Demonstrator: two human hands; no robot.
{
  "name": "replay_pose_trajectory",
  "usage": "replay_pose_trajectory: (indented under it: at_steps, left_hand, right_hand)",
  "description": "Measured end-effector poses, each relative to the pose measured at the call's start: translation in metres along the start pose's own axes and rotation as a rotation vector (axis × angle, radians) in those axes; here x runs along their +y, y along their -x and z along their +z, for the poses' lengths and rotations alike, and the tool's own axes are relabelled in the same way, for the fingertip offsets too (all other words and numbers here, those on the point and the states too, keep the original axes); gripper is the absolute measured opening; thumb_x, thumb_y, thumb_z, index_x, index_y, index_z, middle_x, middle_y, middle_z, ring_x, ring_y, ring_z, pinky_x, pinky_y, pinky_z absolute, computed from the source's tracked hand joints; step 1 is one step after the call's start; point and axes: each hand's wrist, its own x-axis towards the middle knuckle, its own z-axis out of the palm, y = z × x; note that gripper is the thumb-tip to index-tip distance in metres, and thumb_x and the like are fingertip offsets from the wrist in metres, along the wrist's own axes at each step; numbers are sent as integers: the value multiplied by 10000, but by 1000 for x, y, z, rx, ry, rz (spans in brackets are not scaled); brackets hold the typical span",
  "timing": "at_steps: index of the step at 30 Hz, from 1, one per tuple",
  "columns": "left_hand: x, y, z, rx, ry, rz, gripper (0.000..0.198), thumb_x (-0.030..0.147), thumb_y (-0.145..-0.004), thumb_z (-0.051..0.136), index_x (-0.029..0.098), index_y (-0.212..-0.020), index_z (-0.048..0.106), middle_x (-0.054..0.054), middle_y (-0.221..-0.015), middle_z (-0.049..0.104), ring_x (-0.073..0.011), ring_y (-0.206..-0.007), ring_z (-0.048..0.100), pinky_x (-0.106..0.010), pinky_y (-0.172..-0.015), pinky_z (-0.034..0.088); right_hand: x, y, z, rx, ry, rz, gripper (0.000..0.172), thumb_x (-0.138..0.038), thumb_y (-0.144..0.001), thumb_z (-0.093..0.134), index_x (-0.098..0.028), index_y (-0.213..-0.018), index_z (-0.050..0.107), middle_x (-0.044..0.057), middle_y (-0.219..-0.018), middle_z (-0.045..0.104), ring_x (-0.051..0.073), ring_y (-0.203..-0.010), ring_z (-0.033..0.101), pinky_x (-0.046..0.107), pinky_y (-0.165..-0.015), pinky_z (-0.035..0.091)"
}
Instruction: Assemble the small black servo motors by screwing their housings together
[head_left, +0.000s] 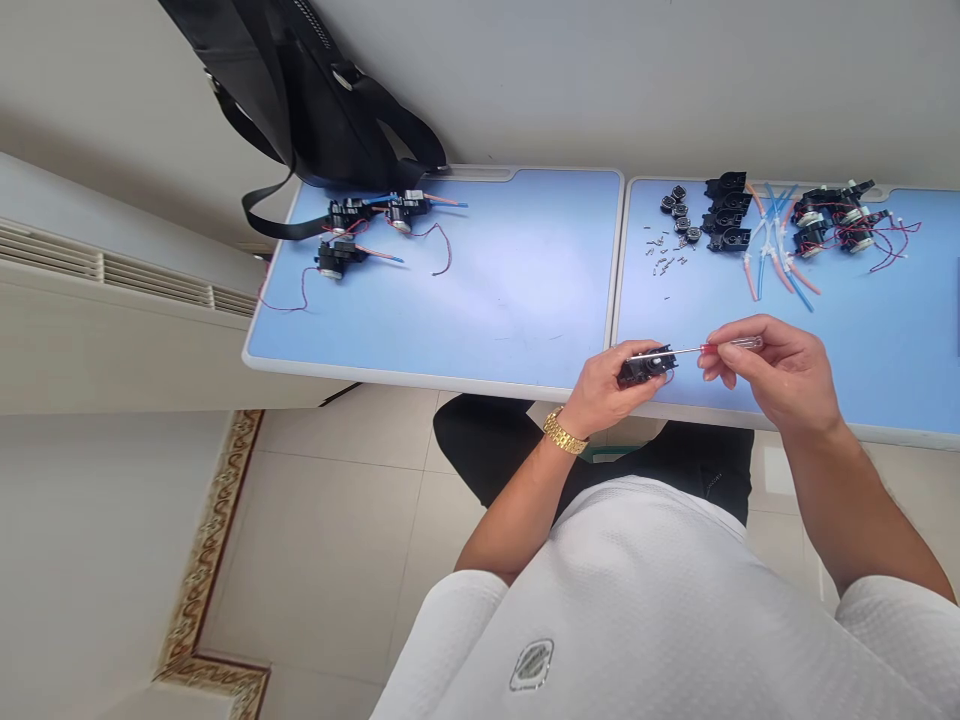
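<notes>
Head view: L hand [606, 392] has its grip closed round small black servo [646, 366], held over worktop's near edge. R hand [772, 375] pinches red-handled precision screwdriver [731, 345] in a fingertip grip, shaft reaching across servo top. Blue worktop [900, 340] beyond carries tiny screws [664, 262], round black motors [679, 210], black servo cases [726, 212], blue and orange tubes [776, 255], wired servo units [832, 225]. Further left, more wired servos [341, 257] sit beside black bag [322, 100].

Indoor assembly workroom, blue-topped tables [517, 280], small motor parts [726, 213], tiled floor [330, 560], wall heater [112, 270]
</notes>
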Motion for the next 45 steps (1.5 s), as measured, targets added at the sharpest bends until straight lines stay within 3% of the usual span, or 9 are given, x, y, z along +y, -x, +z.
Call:
replay_pose_trajectory:
  at_steps: [9,20,25,28,38,45]
  left_hand:
    - [0,0,0,1,17,28,393,484,-1052,816,196,-1318,793,-99,-1174,876,-202,-984,833,-317,-915,676]
    - [1,0,0,7,-1,-2,380,464,-1031,835,205,-1307,802,-88,-1149,882,-193,-934,825,-311,-877,680]
    - [-1,2,1,-1,-11,-2,379,451,-1027,837,202,-1310,797,-84,-1130,879,-187,-921,821,-300,-858,675]
    - [-1,2,1,3,9,5,384,458,-1033,831,199,-1314,794,-86,-1113,875,-189,-917,821,-301,-846,674]
    - [0,1,2,18,8,24,372,444,-1032,827,191,-1305,803,-88,-1111,878,-183,-900,810,-298,-854,665]
    - [-2,3,2,19,-13,26,390,455,-1036,831,196,-1326,797,-89,-1139,881,-185,-921,818,-297,-865,668]
  right_hand:
    - [1,0,0,-10,0,5,158,-426,-969,922,-278,-1019,898,32,-834,862,193,-682,803,293,-543,587]
    - [-8,2,0,12,117,-14,203,-490,-966,926,-291,-1000,903,31,-805,849,215,-697,816,314,-523,591]
    - [-18,3,1,-5,188,-57,107,-429,-981,905,-324,-1003,903,11,-845,855,226,-757,840,398,-709,722]
    - [-19,4,1,-15,210,-71,74,-407,-995,880,-340,-1015,905,4,-861,854,232,-771,845,422,-747,739]
    - [-26,15,-1,-18,283,-185,91,-378,-1064,832,-419,-1099,906,-6,-903,864,241,-785,832,439,-718,678]
    - [-29,11,0,-45,305,-264,134,-264,-1056,809,-357,-1096,897,-21,-890,872,206,-762,838,375,-695,662]
